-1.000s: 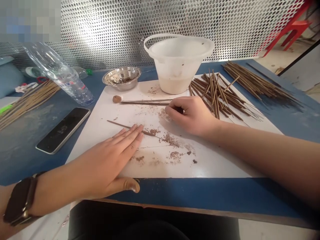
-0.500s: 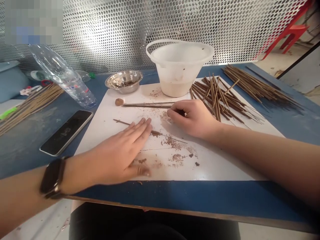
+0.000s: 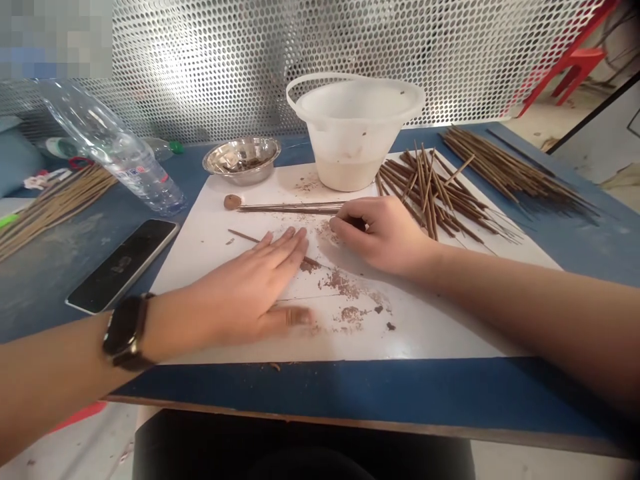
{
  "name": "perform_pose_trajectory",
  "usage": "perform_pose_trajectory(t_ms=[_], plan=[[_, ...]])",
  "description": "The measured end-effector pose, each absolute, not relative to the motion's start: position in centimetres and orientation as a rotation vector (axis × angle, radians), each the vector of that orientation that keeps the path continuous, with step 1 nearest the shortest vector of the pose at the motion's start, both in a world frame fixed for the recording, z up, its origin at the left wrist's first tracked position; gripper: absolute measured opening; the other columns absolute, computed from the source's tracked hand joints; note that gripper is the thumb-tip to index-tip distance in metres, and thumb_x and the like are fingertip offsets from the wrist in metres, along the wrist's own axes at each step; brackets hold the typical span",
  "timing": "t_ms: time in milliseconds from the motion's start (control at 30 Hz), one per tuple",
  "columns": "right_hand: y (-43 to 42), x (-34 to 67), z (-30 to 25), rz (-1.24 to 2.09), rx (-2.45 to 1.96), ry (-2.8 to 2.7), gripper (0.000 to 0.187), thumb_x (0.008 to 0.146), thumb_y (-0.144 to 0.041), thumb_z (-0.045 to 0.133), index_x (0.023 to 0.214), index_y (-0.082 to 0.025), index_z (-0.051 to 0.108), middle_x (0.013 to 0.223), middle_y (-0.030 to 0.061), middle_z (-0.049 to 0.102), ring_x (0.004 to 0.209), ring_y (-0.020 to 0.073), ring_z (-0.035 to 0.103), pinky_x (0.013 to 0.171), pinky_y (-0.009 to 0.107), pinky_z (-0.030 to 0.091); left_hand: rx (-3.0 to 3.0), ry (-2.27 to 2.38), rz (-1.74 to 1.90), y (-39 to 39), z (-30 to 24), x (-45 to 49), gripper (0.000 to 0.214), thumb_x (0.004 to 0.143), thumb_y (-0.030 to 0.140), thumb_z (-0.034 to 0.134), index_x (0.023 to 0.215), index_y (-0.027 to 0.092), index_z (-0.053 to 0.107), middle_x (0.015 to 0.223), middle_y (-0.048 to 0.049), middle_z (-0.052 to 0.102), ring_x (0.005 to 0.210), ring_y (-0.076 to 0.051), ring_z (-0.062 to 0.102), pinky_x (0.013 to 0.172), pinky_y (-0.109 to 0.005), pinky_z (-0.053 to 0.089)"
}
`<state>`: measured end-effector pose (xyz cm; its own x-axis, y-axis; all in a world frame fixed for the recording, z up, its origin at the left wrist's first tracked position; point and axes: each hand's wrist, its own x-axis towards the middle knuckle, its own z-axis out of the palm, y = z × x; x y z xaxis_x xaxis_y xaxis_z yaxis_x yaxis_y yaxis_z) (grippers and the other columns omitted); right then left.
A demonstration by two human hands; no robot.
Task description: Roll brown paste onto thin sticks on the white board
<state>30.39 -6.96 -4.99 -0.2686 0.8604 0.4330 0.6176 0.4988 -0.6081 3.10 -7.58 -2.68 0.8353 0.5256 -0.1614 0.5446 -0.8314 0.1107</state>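
My left hand point(image 3: 250, 287) lies flat with its fingers stretched out over a brown incense stick point(image 3: 243, 235), whose ends stick out on both sides of the fingers. My right hand point(image 3: 387, 233) rests on the white board point(image 3: 450, 320) with its fingers curled; whatever is inside them is hidden. Just beyond it lie several thin bare sticks point(image 3: 290, 209), running left to a small brown lump of paste point(image 3: 233, 202). Brown crumbs point(image 3: 343, 283) are scattered between the hands. A loose heap of coated incense sticks point(image 3: 430, 193) is behind my right hand.
A white bucket point(image 3: 357, 147) and a metal bowl point(image 3: 243, 163) stand at the back before a perforated metal panel. At left are a clear bottle point(image 3: 143, 177), a phone point(image 3: 123, 267) and a stick bundle point(image 3: 60, 203). Another bundle point(image 3: 500, 167) lies far right.
My left hand has slid slightly forward and right over the incense stick, which has shifted with it. My right hand stays curled in place. The camera view has shifted a little.
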Motion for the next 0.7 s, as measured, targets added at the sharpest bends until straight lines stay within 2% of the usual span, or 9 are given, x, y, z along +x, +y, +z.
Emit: perform_pose_trajectory(t_ms=[133, 267, 533, 700], plan=[[-6.9, 30.4, -5.0, 0.396, -1.219, -2.008, 0.032, 0.097, -0.021, 0.060, 0.066, -0.023, 0.054, 0.063, -0.0015, 0.057, 0.062, 0.0135, 0.046, 0.063, 0.033, 0.035, 2.862, 0.830, -0.156, -5.9, -2.9, 4.3, 0.119, 0.104, 0.091, 0.025, 0.182, 0.002, 0.013, 0.187, -0.0271, 0.009, 0.174, -0.044, 0.018, 0.142, -0.056, 0.019], [-6.9, 30.4, -5.0, 0.398, -1.214, -2.014, 0.031, 0.097, -0.021, 0.060, 0.067, -0.023, 0.053, 0.063, -0.0019, 0.056, 0.062, 0.0133, 0.045, 0.063, 0.033, 0.034, 2.873, 0.801, -0.143, -7.1, -3.1, 2.5, 0.119, 0.103, 0.092, 0.029, 0.184, 0.006, 0.010, 0.188, -0.0249, 0.012, 0.174, -0.044, 0.020, 0.141, -0.055, 0.022], [-6.9, 30.3, -5.1, 0.401, -1.223, -2.020, 0.032, 0.097, -0.021, 0.059, 0.066, -0.023, 0.054, 0.063, -0.0009, 0.057, 0.062, 0.0140, 0.045, 0.062, 0.033, 0.034, 2.950, 0.702, -0.118, -10.7, -3.3, -1.8, 0.120, 0.100, 0.088, 0.050, 0.185, 0.012, 0.013, 0.187, -0.0237, 0.017, 0.172, -0.044, 0.028, 0.141, -0.055, 0.027], [-6.8, 30.3, -5.2, 0.388, -1.217, -2.028, 0.032, 0.098, -0.021, 0.059, 0.067, -0.023, 0.055, 0.062, -0.0014, 0.055, 0.062, 0.0141, 0.046, 0.064, 0.034, 0.035, 2.940, 0.694, -0.151, -9.0, -3.0, 0.1, 0.117, 0.102, 0.090, 0.041, 0.183, 0.008, 0.019, 0.186, -0.0252, 0.020, 0.173, -0.043, 0.025, 0.142, -0.054, 0.024]])
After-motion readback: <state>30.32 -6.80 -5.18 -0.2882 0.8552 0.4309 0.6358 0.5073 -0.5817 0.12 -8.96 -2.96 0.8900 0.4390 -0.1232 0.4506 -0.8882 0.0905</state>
